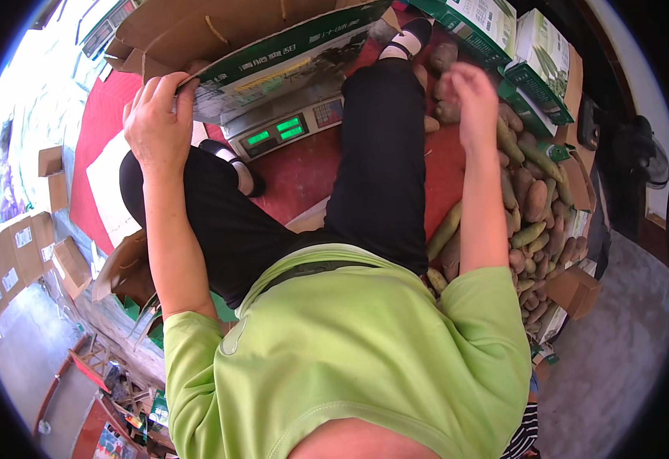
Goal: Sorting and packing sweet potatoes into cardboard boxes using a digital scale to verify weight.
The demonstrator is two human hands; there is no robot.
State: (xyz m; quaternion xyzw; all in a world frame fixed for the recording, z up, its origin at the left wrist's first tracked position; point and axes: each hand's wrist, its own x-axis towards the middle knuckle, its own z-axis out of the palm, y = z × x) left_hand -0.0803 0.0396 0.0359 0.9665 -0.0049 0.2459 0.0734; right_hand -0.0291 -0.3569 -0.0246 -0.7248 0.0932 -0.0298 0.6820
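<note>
My left hand (160, 115) grips the near upper corner of an open cardboard carton (289, 65), thumb on its green printed side and fingers over the edge. The carton rests on a scale (285, 128) with green lit digits and a keypad. Part of a brownish lump shows inside by my fingers; most of the inside is hidden. My right hand (472, 96) is raised beyond my right knee, beside some brown roots (445, 57). Its fingers are bent and a little blurred, loosely apart, with nothing visible in them.
To the right lies a heap of brown roots and long green vegetables (529, 233). Green and white cartons (545, 57) stand behind it. Red cloth (304, 172) covers the ground around the scale. More cardboard boxes (17, 256) stand at the left, and a small brown box (573, 291) sits at the right.
</note>
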